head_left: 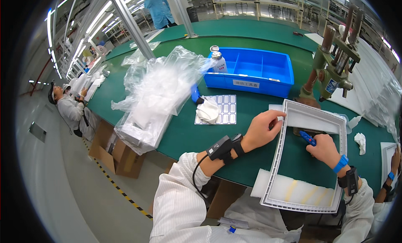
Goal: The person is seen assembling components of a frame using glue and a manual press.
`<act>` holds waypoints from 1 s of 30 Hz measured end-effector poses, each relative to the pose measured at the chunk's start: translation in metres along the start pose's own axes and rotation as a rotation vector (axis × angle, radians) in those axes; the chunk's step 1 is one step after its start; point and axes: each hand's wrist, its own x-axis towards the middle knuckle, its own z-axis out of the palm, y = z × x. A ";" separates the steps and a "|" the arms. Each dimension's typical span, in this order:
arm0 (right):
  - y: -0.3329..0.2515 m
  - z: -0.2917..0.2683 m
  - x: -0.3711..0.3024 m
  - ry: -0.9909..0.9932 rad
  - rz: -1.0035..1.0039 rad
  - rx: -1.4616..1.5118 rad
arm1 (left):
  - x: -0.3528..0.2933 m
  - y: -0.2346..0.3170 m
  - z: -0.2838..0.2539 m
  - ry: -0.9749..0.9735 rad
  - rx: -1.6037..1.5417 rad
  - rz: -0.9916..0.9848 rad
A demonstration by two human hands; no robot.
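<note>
A white rectangular plastic frame (274, 159) lies in front of me, its two ends over white foam pads (301, 189). My left hand (264, 129) is closed at the frame's far left corner, with bent fingers on its edge. Inside the frame opening, my right hand (324, 151) grips a blue pen-like hand tool (307, 138), its tip toward the far left. What the tip touches cannot be made out. A metal base shows under the frame's far end. Left of my left hand, a white cloth (208, 111) partly covers a sheet of pale rounded labels (228, 107).
A divided blue bin (251, 86) stands behind, a pump bottle (218, 63) at its left. A green hand press (331, 67) rises at the far right. Clear plastic bags (163, 84) cover the left table area. Crumpled tissue (360, 143) lies right. Co-workers (69, 107) flank the table.
</note>
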 end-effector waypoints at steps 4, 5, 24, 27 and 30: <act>-0.007 0.006 0.005 0.121 -0.042 -0.258 | 0.002 0.001 0.000 0.029 0.069 0.123; -0.008 0.006 0.005 0.127 -0.044 -0.257 | 0.002 0.001 0.000 0.028 0.070 0.126; 0.004 0.017 -0.003 0.191 -0.204 -0.567 | -0.002 0.007 0.000 -0.006 0.085 0.166; 0.013 0.005 -0.004 0.223 -0.384 -0.525 | 0.000 0.000 0.003 -0.033 0.099 0.171; 0.023 -0.002 0.006 0.158 -0.515 -0.497 | 0.004 0.001 -0.005 -0.016 0.052 0.154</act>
